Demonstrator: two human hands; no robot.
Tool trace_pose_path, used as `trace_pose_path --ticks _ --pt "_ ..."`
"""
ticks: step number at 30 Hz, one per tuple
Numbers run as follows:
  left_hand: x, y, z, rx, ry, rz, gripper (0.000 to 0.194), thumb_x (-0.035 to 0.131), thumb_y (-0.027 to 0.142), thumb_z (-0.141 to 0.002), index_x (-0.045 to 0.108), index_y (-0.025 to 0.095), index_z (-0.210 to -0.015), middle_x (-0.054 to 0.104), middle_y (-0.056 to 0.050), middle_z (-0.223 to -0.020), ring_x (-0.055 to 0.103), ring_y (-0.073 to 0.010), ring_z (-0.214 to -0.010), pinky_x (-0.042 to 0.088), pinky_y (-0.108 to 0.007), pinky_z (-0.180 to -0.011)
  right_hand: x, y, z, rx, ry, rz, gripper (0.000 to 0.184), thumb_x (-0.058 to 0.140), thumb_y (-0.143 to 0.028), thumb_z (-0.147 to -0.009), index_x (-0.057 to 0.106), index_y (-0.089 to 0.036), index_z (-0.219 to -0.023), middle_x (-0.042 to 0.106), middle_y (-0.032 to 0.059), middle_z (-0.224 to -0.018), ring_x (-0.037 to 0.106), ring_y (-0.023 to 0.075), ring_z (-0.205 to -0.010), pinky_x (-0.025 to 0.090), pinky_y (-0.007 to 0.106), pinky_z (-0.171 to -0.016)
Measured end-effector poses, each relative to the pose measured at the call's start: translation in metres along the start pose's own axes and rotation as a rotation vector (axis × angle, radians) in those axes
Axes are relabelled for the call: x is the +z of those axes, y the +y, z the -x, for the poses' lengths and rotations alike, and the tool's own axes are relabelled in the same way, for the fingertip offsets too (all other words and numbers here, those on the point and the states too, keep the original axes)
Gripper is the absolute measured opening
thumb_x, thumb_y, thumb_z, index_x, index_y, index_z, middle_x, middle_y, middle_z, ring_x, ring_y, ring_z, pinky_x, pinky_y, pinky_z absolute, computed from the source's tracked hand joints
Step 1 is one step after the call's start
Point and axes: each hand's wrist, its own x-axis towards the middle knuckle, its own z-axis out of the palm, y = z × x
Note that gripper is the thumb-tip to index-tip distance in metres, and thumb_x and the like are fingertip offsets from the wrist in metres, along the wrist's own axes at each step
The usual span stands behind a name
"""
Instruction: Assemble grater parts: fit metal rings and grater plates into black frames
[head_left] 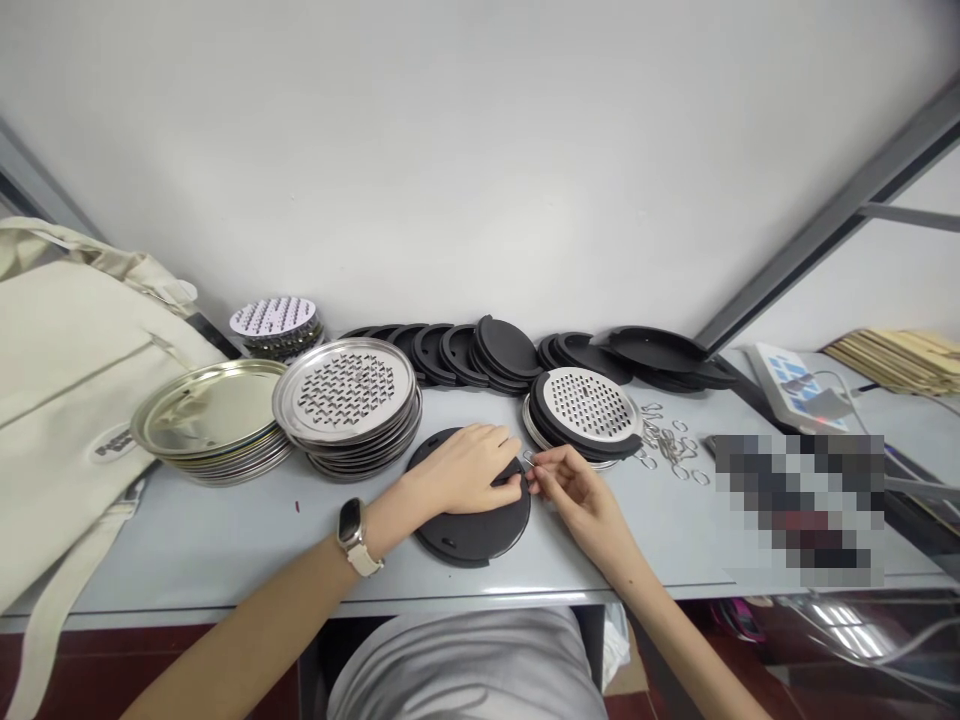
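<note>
Your left hand lies flat on a black disc, center frame; your right hand pinches a small wire clip at its edge.

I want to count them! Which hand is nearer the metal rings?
Right. The right hand is just left of the rings; the left hand is farther left, on the black disc.
</note>
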Motion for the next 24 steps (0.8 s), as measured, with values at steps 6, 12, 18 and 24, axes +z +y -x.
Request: trace_pose_path --ticks 6,12,18,24 --pt "-0.0014 0.0007 -0.0004 0.009 -0.002 0.004 0.011 0.049 0.027 -0.087 0.049 0.018 -0.083 0.058 -0.005 -0.085 0.056 -0.0208 -0.081 0.043 -0.032 -0.072 -0.0033 -0.0010 0.0039 -0.018 0.031 0.178 0.022 0.056 -0.039 -0.091 0.064 -0.019 -0.094 0.063 0.0034 -0.078 0.058 0.0183 -0.072 0.047 0.029 -0.067" --pt "-0.0012 0.0005 -0.0004 0.007 -0.006 0.007 0.011 0.050 0.028 -0.087 0.049 0.018 -0.083 0.058 -0.005 -0.085 0.056 -0.0209 -0.080 0.044 -0.033 -0.072 -0.0034 0.0000 0.0045 -0.071 0.038 0.219 0.019 0.057 -0.034 -0.091 0.069 -0.020 -0.097 0.068 0.0078 -0.095 0.062 0.0230 -0.090 0.050 0.035 -0.081" --pt "-0.0010 0.0005 -0.0002 0.013 -0.005 -0.007 0.011 0.049 0.028 -0.088 0.050 0.018 -0.084 0.059 -0.005 -0.085 0.056 -0.0206 -0.080 0.044 -0.033 -0.073 -0.0022 -0.0026 0.0060 -0.124 0.033 0.245 0.017 0.056 -0.029 -0.092 0.070 -0.022 -0.098 0.069 0.0068 -0.100 0.062 0.0226 -0.098 0.048 0.037 -0.089" --pt "-0.0021 0.0017 -0.0006 -0.002 -0.013 -0.004 0.012 0.050 0.029 -0.088 0.050 0.018 -0.084 0.059 -0.005 -0.085 0.057 -0.0213 -0.081 0.044 -0.033 -0.073 -0.0028 -0.0020 0.0062 -0.025 0.110 0.234 0.020 0.060 -0.035 -0.089 0.066 -0.020 -0.101 0.070 0.0068 -0.095 0.065 0.0217 -0.086 0.051 0.035 -0.080"
